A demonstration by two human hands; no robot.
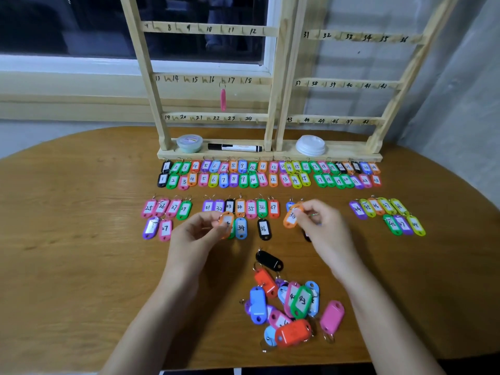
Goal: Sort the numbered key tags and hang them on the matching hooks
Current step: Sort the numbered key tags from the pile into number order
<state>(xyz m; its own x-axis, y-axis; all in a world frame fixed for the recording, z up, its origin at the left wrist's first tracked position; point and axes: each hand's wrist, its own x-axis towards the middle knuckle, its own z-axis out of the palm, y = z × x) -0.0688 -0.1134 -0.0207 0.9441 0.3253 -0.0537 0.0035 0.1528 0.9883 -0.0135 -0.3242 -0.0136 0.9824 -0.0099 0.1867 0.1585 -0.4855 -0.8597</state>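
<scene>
Barely readable: orange tags point(226, 221), left hand point(194, 236), right hand point(322, 226).

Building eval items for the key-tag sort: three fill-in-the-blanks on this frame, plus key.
1. The lone hanging tag on the rack is ____.
2. The left tag, pinched by the left hand, and the right tag, pinched by the right hand, are both ____.
3. The black tag lying below the green 36 reads ____.
Missing: pink; orange; 36.
</scene>
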